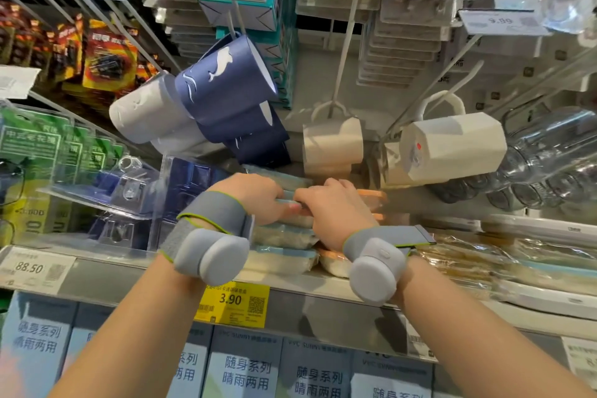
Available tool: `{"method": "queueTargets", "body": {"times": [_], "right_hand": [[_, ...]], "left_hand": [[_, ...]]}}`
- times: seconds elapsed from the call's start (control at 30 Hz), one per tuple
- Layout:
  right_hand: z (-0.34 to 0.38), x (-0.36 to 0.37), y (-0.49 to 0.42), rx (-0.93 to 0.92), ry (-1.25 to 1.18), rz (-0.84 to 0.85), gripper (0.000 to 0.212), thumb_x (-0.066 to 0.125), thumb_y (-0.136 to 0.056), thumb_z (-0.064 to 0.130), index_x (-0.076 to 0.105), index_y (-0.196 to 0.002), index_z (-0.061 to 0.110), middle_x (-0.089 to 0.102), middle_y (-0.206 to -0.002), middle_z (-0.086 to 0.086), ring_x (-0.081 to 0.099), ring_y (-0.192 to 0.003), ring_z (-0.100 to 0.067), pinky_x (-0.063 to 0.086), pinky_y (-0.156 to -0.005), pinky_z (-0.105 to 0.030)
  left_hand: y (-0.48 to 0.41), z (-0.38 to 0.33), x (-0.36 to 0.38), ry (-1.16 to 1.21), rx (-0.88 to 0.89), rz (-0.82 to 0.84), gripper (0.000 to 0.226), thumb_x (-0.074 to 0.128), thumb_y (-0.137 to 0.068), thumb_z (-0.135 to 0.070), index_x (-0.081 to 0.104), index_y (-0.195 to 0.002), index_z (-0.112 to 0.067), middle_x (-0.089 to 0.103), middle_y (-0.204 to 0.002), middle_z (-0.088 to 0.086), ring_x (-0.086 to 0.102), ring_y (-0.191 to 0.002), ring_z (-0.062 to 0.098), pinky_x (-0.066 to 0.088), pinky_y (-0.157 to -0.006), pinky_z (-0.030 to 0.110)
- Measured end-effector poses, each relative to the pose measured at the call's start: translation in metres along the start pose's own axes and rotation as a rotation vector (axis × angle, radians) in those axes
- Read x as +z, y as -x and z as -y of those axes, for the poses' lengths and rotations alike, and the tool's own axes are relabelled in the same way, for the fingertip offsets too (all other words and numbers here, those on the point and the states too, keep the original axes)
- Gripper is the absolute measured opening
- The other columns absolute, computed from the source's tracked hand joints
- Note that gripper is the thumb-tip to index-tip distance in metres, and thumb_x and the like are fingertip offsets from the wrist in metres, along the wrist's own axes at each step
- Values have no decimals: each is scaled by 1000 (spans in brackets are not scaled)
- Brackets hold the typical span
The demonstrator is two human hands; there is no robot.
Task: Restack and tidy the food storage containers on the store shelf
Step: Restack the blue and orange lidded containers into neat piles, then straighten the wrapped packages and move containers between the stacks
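Observation:
Flat food storage containers lie stacked on the store shelf [135, 275] at mid frame. One pile has pale blue lids [284, 237]; beside it on the right is a pile with orange lids [374, 195]. My left hand [255, 200] grips the top of the blue-lidded pile from the left. My right hand [329, 210] presses down where the two piles meet, fingers curled over the lid edges. Both wrists wear grey bands with round pods. The containers under my hands are mostly hidden.
Navy and white mugs [223, 84], cream mugs [332, 149] and a white mug [452, 145] hang on hooks just above the piles. Clear glass cups [542, 165] lie at right, wrapped trays [504, 262] beside them, clear blister packs [106, 200] at left. Umbrella boxes [245, 368] fill the shelf below.

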State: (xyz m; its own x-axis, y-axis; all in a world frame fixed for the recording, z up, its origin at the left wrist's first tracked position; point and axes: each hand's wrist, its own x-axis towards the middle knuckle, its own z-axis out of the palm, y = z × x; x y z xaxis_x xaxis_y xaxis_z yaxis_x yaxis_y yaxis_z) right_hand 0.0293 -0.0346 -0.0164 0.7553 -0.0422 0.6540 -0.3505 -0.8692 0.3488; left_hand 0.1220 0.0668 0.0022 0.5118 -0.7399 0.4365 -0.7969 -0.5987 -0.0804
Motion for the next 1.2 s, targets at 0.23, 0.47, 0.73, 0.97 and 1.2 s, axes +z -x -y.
{"method": "queueTargets", "body": {"times": [0.23, 0.47, 0.73, 0.97, 1.2], "right_hand": [[-3, -11, 3, 45, 16, 160, 26, 40, -93, 12, 57, -108, 23, 61, -113, -8, 40, -117, -31, 30, -103, -43], [-7, -23, 21, -9, -97, 202, 53, 43, -90, 13, 37, -141, 28, 52, -135, -8, 40, -125, -32, 31, -104, -42], [-52, -56, 46, 187, -240, -131, 33, 46, -86, 14, 63, -114, 17, 66, -117, -8, 57, -110, -29, 49, -90, -39], [-124, -61, 95, 587, -80, -6, 34, 47, -83, 12, 62, -113, 8, 65, -115, -15, 58, -106, -35, 51, -86, -39], [-178, -45, 121, 845, 1, 165, 29, 43, -89, 24, 53, -113, 12, 52, -127, -14, 39, -123, -37, 35, -103, -53]], "left_hand": [[8, -9, 1, 8, -4, 64, 63, 26, -90, -62, 52, -126, -18, 58, -130, 9, 53, -118, 27, 39, -93, 34], [7, -20, -1, 129, 92, 49, 48, 45, -90, -50, 55, -121, -15, 61, -125, 8, 55, -114, 27, 42, -93, 34], [3, -62, -12, 430, 182, -485, 25, 51, -87, -42, 67, -96, -26, 71, -104, 2, 63, -97, 26, 53, -82, 40], [2, -119, -13, 463, 184, -660, 29, 48, -90, -34, 69, -89, -14, 73, -92, 8, 63, -94, 31, 53, -79, 41], [-8, -172, -11, 397, 202, -556, 28, 46, -90, -37, 59, -74, -19, 71, -93, 7, 61, -94, 34, 49, -75, 36]]}}
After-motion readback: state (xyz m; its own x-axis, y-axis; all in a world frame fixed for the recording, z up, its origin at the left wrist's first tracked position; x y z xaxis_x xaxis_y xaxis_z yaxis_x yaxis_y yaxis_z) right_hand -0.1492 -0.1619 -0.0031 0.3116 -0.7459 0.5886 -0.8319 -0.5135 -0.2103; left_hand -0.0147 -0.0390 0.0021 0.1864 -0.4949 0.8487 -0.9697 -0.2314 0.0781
